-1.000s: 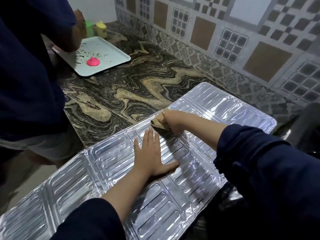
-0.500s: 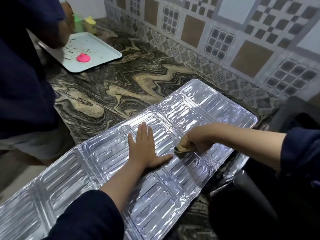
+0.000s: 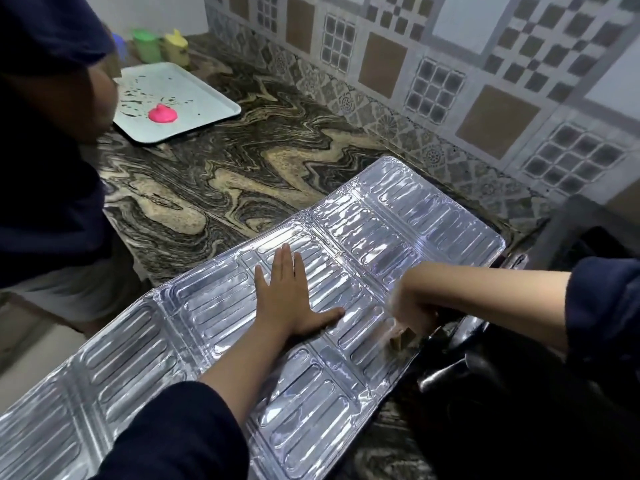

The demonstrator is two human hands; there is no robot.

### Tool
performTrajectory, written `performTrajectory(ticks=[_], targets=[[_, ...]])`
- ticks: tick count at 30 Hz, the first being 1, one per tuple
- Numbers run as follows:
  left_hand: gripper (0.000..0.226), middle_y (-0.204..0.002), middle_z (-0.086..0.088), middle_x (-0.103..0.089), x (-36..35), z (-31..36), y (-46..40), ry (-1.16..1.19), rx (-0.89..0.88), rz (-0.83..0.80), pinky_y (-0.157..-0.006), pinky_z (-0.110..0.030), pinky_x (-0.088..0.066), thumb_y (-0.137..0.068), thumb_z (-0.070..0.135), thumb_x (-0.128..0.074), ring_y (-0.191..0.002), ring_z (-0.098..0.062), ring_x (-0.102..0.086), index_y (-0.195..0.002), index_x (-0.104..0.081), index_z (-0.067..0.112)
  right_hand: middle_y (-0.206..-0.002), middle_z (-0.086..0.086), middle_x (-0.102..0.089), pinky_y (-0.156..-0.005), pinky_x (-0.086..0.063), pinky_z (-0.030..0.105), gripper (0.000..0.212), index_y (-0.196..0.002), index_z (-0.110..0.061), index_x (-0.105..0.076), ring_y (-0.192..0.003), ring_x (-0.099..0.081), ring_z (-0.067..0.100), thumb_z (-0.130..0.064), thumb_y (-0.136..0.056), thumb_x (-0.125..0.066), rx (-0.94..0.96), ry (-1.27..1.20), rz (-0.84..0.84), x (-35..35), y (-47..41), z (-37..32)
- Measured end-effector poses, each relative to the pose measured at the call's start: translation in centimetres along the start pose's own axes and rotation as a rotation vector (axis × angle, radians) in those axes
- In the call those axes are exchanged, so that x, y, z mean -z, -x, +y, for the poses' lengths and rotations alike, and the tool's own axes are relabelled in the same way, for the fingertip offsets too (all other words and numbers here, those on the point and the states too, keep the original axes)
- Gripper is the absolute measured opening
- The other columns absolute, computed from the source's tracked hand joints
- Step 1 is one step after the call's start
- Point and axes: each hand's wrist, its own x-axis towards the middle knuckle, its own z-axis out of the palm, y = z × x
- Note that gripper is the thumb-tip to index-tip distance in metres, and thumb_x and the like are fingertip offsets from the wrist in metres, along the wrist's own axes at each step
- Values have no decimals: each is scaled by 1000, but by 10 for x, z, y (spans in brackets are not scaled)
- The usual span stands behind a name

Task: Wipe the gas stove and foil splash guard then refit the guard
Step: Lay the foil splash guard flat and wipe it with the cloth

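I see the foil splash guard [image 3: 398, 237] lying flat across the marbled countertop [image 3: 242, 174], running from 8 o'clock up toward 2 o'clock, its lower left end hanging past the counter edge. My left hand [image 3: 291, 299] lies palm down at its middle, fingers straight and close together, thumb spread out to 3 o'clock. At 4 o'clock from it, my right hand [image 3: 414, 310] is blurred, its fingers curled around a tan cloth [image 3: 401, 339] pressed against the guard's near edge. The dark gas stove [image 3: 502, 375] sits at 4 o'clock. At 11 o'clock a pale tray [image 3: 207, 102] carries a pink blob [image 3: 162, 114], with a green container [image 3: 147, 45] and a yellow container [image 3: 176, 46] behind it. Another person in a dark top [image 3: 45, 133] stands at 9 o'clock.
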Motion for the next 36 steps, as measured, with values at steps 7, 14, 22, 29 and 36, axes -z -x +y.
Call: performTrajectory(ticks=[7, 14, 22, 29, 36], targets=[[140, -157, -16, 24, 0, 0, -2, -6, -8, 1, -112, -63, 3, -52, 100, -15, -146, -30, 20, -151, 11, 5, -85, 3, -63, -65, -48, 28, 32, -101, -14, -67, -80, -59, 21, 0, -82, -46, 116, 19, 190, 85, 32, 9], [139, -159, -16, 19, 0, 2, -2, -25, 4, 21, -112, -63, 0, -53, 100, -15, -148, -30, 14, -152, 5, 5, -95, 8, -64, -66, -38, 27, 42, -114, -18, -66, -91, -60, 28, -1, -80, -48, 242, 39, 778, 119, -4, -32], [138, -159, -17, 18, 0, 2, -5, -23, 22, 23, -112, -63, 1, -53, 99, -18, -148, -29, 15, -152, 3, 5, -132, 10, -45, -78, -41, 30, 37, -128, -8, -50, -119, -50, 27, -15, -92, -53, 215, 286, 777, 97, -43, -45], [140, -158, -17, 19, 1, 2, -4, -14, 29, -1, -112, -63, 2, -54, 100, -23, -147, -30, 15, -152, 5, 4, -115, 7, -62, -64, -47, 32, 35, -114, -14, -64, -98, -63, 26, -26, -82, -68, 210, 480, 660, 83, -37, -33], [141, -157, -19, 21, 3, 1, -2, -16, 26, -13, -112, -63, 3, -54, 100, -23, -146, -32, 18, -151, 8, 3, -102, 7, -66, -65, -45, 28, 26, -104, -8, -66, -84, -59, 20, -25, -91, -52, 221, 464, 515, 46, -9, -21]])
